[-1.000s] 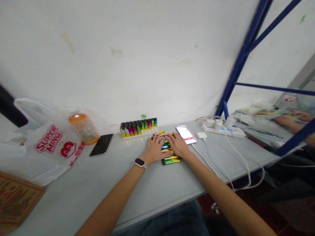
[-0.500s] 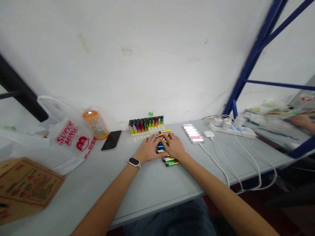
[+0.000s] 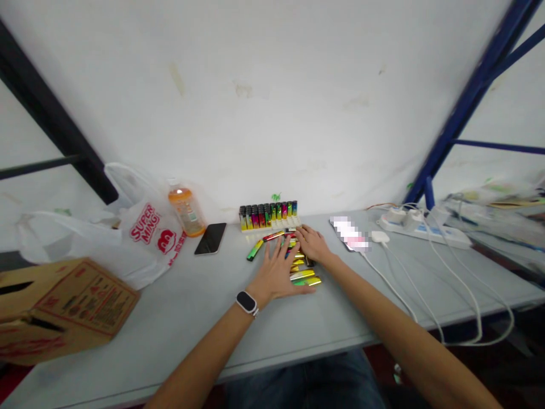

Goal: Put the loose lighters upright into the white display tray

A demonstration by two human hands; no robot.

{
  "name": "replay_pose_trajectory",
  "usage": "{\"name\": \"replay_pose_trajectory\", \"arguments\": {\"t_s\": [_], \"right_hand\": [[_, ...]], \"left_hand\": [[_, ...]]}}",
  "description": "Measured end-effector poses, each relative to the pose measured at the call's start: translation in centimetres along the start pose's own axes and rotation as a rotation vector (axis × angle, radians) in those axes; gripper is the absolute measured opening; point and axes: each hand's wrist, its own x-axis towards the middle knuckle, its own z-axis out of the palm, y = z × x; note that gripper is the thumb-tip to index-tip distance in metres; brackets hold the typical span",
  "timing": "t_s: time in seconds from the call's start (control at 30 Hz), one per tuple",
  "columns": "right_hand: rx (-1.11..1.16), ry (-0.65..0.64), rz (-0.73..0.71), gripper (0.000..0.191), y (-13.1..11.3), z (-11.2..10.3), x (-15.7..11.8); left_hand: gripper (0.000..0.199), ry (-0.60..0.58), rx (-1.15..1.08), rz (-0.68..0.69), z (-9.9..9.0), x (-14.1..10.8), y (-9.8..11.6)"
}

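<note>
Loose shiny lighters [image 3: 303,274] in yellow, green, red and blue lie on the table between and under my hands. My left hand [image 3: 276,276] is spread over their left side, fingers apart, with a fitness band on the wrist. My right hand [image 3: 315,247] rests at the right of the pile, its fingers stretched over the lighters there; the fingertips are partly hard to see. A green-yellow lighter [image 3: 255,250] and a red one [image 3: 273,236] lie beyond my left fingertips. Behind stands a pale tray [image 3: 250,229] with upright black-topped lighters [image 3: 261,216] in rows.
Left of the pile are a dark phone [image 3: 211,238], an orange drink bottle [image 3: 187,211], a white plastic bag [image 3: 147,250] and a cardboard box [image 3: 80,307]. To the right lie a charging phone [image 3: 349,233], a power strip [image 3: 443,236] and white cables [image 3: 462,278].
My hands have moved apart from their closed-in position, and my left fingers have spread. Lighters now show beyond my left fingertips. The view has shifted left.
</note>
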Motion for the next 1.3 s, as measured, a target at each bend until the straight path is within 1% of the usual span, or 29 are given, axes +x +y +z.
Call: {"name": "replay_pose_trajectory", "arguments": {"t_s": [0.03,0.1,0.23,0.3,0.43,0.47,0.5,0.53,0.6,0.63,0.7,0.77,0.83,0.97,1.07,1.1,1.17,1.23,1.3], "right_hand": [[0.024,-0.007,0.003,0.050,0.0,0.2,-0.1],[0.071,-0.007,0.027,0.050,-0.3,0.7,-0.2],[0.087,0.037,0.009,0.048,-1.7,1.8,0.1],[0.093,0.058,0.019,0.047,-2.5,2.3,0.5],[0.111,0.100,0.084,0.047,-3.7,3.0,1.0],[0.120,0.122,0.101,0.048,-4.0,3.1,1.0],[0.132,0.149,0.114,0.049,-4.2,3.2,1.1],[0.147,0.178,0.122,0.050,-4.3,3.3,1.1],[0.188,0.233,0.129,0.051,-4.6,3.4,1.3],[0.213,0.255,0.129,0.051,-4.7,3.4,1.4],[0.269,0.290,0.122,0.051,-4.8,3.5,1.5],[0.320,0.330,0.110,0.050,-4.8,3.5,1.5],[0.363,0.371,0.103,0.049,-4.6,3.3,1.2],[0.428,0.411,0.104,0.046,-4.2,2.8,0.4],[0.447,0.431,0.110,0.044,-4.0,2.5,-0.1],[0.450,0.435,0.113,0.044,-3.9,2.5,-0.1],[0.450,0.439,0.120,0.043,-3.9,2.4,-0.2],[0.446,0.443,0.116,0.042,-4.0,2.4,-0.1],[0.443,0.459,0.102,0.041,-4.2,2.4,-0.2]], "left_hand": [[0.114,-0.007,0.002,-0.014,0.4,0.0,-0.1],[0.105,-0.006,0.013,-0.009,0.8,0.2,-1.0],[0.099,0.018,0.022,-0.003,0.7,0.1,-3.7],[0.099,0.017,0.016,-0.015,0.3,-0.1,-4.5],[0.101,0.037,0.004,-0.020,-0.9,-0.8,-5.2],[0.097,0.059,-0.002,-0.024,-1.4,-1.0,-5.4],[0.090,0.088,-0.008,-0.042,-1.9,-1.3,-5.6],[0.077,0.123,-0.012,-0.085,-2.3,-1.6,-5.9],[0.050,0.186,-0.003,-0.240,-3.1,-2.1,-6.8],[0.039,0.196,0.007,-0.331,-3.3,-2.4,-7.3],[0.028,0.167,0.031,-0.481,-3.4,-2.8,-8.1],[0.023,0.110,0.043,-0.548,-3.2,-3.0,-8.4],[0.019,0.077,0.044,-0.571,-2.8,-2.9,-8.3],[0.016,0.073,0.028,-0.614,-2.6,-2.6,-7.6],[0.015,0.086,-0.016,-0.661,-2.7,-2.7,-7.6],[0.014,0.105,-0.041,-0.671,-2.7,-2.7,-7.8],[0.012,0.183,-0.103,-0.671,-2.7,-2.7,-8.1],[0.011,0.313,-0.176,-0.622,-2.6,-2.5,-8.4],[0.014,0.472,-0.263,-0.534,-2.5,-2.1,-8.4]]}}
